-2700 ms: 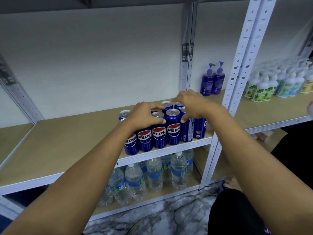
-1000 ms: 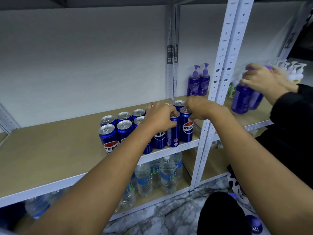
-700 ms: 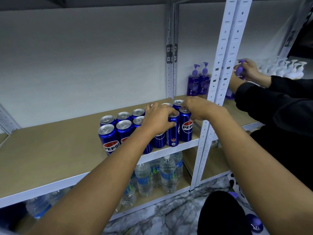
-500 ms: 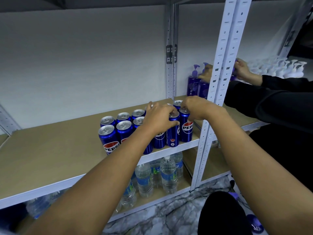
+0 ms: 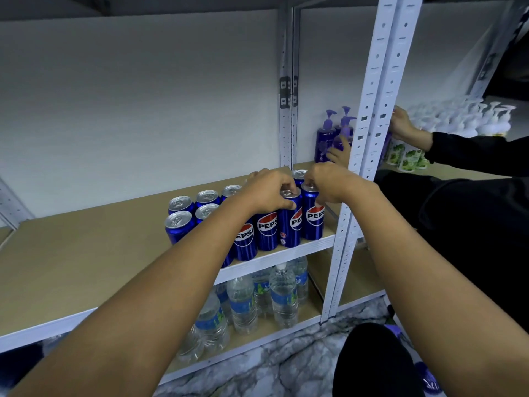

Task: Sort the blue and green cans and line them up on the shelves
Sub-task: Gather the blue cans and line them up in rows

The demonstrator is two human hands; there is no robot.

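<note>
Several blue Pepsi cans (image 5: 267, 230) stand in two rows at the right end of a tan shelf (image 5: 86, 253). My left hand (image 5: 269, 193) grips the top of a front-row blue can (image 5: 290, 222), fingers curled over its rim. My right hand (image 5: 326, 183) grips the top of the rightmost front can (image 5: 313, 217), thumb down its side. No green cans are in view.
A white perforated upright (image 5: 369, 144) stands just right of the cans. Water bottles (image 5: 280, 293) fill the shelf below. Another person's hands (image 5: 340, 151) in black sleeves handle purple pump bottles (image 5: 326, 138) and white pump bottles (image 5: 458, 118) on the neighbouring shelf.
My hands have stayed on the tops of the right front cans, with the can's label turned a little. The other person's hands moved from the right shelf to the purple bottles.
</note>
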